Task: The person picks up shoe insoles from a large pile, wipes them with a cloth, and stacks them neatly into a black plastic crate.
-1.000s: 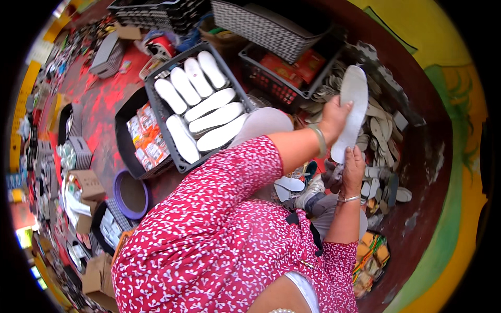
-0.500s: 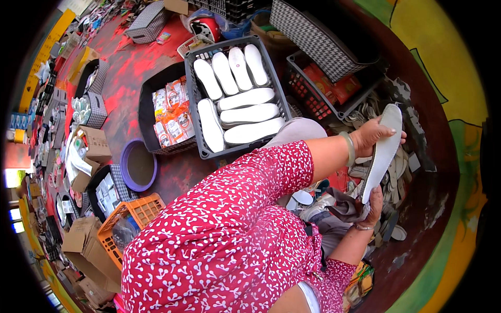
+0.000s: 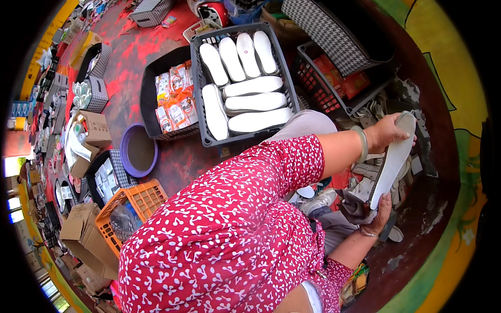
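Observation:
A long white insole (image 3: pixel 394 161) is held up slantwise at the right, between my two hands. My left hand (image 3: pixel 387 131), with a pale bangle at the wrist, grips its upper end, thumb on the face and fingers behind. At the lower end my right hand (image 3: pixel 379 216) is closed round the insole's edge. A dark grey cloth (image 3: pixel 355 207) bunches against that end, beside my right hand; whether the fingers hold it too is partly hidden. Under and behind the insole lies a loose pile of off-white soles (image 3: pixel 401 192).
A dark grey crate (image 3: pixel 205 136) with white insoles in rows stands ahead of my knee. Beside it is a black box (image 3: pixel 148 107) of orange packets. A purple basin (image 3: pixel 124 156) and an orange crate (image 3: pixel 151 194) sit left. A checked bin (image 3: pixel 326 36) leans over another crate (image 3: pixel 347 107).
Both hands and the insole have shifted a little right in the view. My right hand's fingers now lie straighter along the insole's lower edge. The whole view has also shifted slightly.

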The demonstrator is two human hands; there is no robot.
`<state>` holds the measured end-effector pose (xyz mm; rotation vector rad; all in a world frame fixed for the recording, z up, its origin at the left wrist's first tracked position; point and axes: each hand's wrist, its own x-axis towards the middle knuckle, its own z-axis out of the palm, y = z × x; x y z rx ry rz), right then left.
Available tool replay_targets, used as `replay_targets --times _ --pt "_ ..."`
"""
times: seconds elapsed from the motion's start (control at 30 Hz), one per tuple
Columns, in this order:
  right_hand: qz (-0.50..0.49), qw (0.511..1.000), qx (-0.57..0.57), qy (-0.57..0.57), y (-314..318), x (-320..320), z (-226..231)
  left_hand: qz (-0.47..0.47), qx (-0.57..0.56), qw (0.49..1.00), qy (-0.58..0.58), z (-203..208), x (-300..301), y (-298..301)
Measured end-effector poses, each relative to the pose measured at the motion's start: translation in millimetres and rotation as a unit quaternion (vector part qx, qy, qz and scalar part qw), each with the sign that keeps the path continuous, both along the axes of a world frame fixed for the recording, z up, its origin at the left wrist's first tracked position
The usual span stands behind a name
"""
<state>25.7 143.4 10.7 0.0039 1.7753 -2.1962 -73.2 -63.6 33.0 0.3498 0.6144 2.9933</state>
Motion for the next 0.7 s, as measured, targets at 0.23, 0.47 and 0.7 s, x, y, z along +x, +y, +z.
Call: replay_targets --times 0.23,0.47,0.7 --pt "-0.024 0.999 0.027 0.013 9 20 -3 0.042 -0.067 0.996 0.041 3 7 3" --pt "0.010 0.998 -0.062 0.000 -15 65 -2 -0.057 -0.113 0.985 0.119 -5 11 6" --pt "-0.077 0.996 -0.055 -0.005 -25 85 23 -0.155 -0.025 0.988 0.009 -17 49 28"
